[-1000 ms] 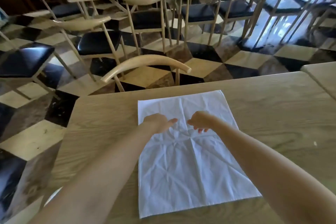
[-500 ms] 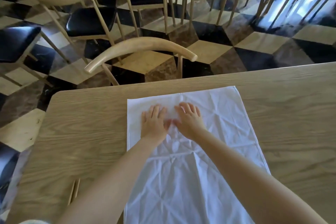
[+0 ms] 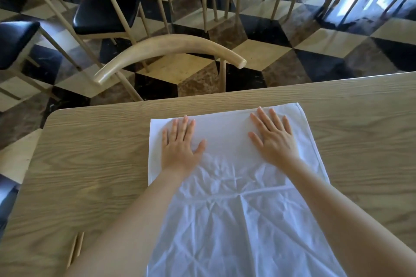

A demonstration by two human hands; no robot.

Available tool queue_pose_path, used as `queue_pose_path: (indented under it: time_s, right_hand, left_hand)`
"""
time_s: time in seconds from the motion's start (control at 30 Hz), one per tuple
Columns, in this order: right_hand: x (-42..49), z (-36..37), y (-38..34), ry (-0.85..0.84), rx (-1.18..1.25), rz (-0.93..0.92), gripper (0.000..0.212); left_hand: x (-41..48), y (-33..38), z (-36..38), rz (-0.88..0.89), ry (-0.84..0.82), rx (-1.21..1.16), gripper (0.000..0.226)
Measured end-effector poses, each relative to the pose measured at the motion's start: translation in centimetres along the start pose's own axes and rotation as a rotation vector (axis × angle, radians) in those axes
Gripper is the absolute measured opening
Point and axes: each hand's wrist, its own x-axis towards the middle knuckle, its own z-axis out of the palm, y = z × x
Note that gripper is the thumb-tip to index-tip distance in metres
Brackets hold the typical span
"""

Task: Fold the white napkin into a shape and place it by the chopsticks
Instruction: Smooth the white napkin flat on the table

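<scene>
On the bench (image 3: 90,164), the white napkin (image 3: 243,220) lies flat at centre. Both hands press its far end, fingers spread: left hand (image 3: 180,144) at 11 o'clock, right hand (image 3: 274,139) at 1 o'clock. The chopsticks (image 3: 76,247) lie at 8 o'clock, apart from it.

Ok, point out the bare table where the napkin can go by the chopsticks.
Bare wood runs left of the napkin out to the edge of the table, beyond the chopsticks. Another wide patch lies right of the napkin. The middle is crowded: the left hand and right hand press flat on the napkin.
</scene>
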Motion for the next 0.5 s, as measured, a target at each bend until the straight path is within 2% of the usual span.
queue_pose_path:
  time_s: [0.23, 0.37, 0.5]
  right_hand:
    - [-1.3, 0.0, 3.2, 0.037, 0.007, 0.073, 0.071]
    - [-0.7, -0.4, 4.3, 0.018, 0.024, 0.18, 0.062]
    - [-0.7, -1.4, 1.2, -0.055, 0.068, 0.263, 0.06]
  left_hand:
    - [-0.9, -0.7, 0.3, 0.029, 0.006, 0.029, 0.079]
    - [-0.3, -1.3, -0.2, 0.071, -0.012, 0.029, 0.073]
    - [0.2, 0.2, -1.4, -0.014, -0.105, -0.021, 0.065]
